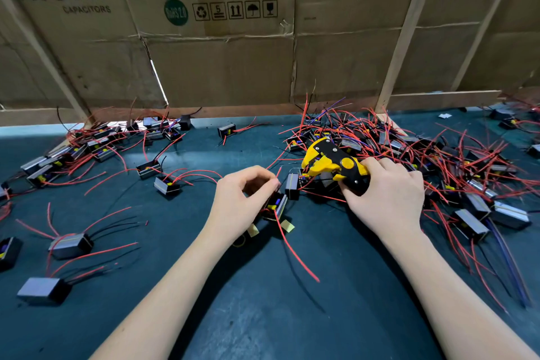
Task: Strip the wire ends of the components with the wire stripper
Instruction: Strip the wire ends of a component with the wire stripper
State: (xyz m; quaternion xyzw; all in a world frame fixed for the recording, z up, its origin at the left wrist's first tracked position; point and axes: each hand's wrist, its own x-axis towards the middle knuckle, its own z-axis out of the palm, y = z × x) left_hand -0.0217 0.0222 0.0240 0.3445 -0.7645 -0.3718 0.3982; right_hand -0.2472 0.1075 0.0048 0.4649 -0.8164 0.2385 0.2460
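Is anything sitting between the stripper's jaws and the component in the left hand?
Nothing solid. The wire stripper in the right hand faces the component pinched by the left hand; another component lies just below the gap.

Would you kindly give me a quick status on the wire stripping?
Left hand pinching a component. Right hand gripping wire stripper, head open, no wire in it. Tangled pile of components close behind the tool.
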